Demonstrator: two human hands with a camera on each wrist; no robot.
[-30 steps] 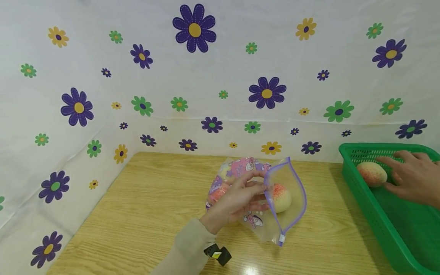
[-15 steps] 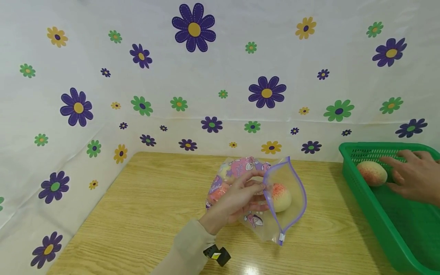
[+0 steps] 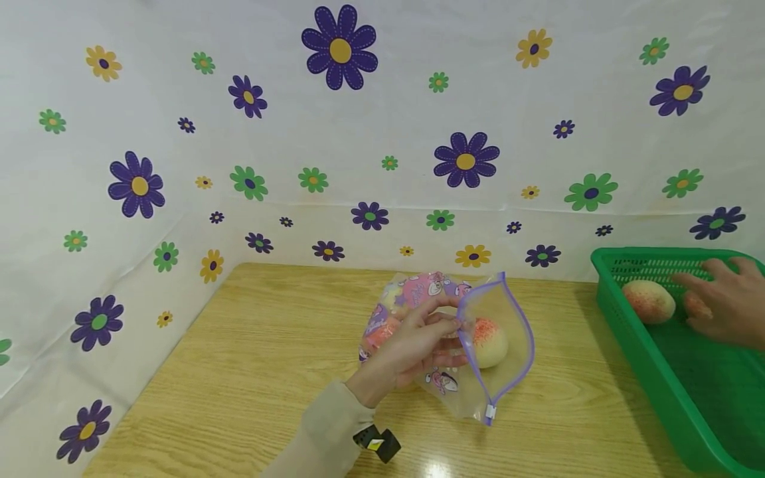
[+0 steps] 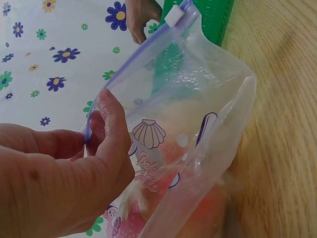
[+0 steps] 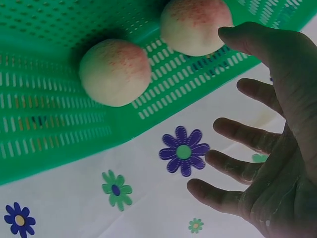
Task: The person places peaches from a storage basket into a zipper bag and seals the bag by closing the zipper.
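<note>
My left hand (image 3: 412, 348) pinches the purple rim of a clear slider zip bag (image 4: 233, 99) between thumb and fingertips. The bag, printed with pink and purple cartoons, lies on the table with its mouth gaping to the right. One peach (image 3: 491, 345) shows just inside the mouth, and more fruit bulges behind the print. My right hand (image 3: 732, 302) is over the green basket (image 3: 651, 378), fingers spread. In the right wrist view its thumb tip overlaps the edge of one peach (image 5: 195, 25); a second peach (image 5: 115, 73) sits in the basket's corner.
The bag's white slider (image 3: 491, 411) is at the near end of its opening. A wood-grain table (image 3: 269, 372) runs up to a white flower-print sheet (image 3: 388, 119) at the back and left. The basket stands along the right side of the table.
My right hand has shifted slightly right, away from the corner peach, and another peach now shows beside its fingers. The left hand and bag have stayed in place.
</note>
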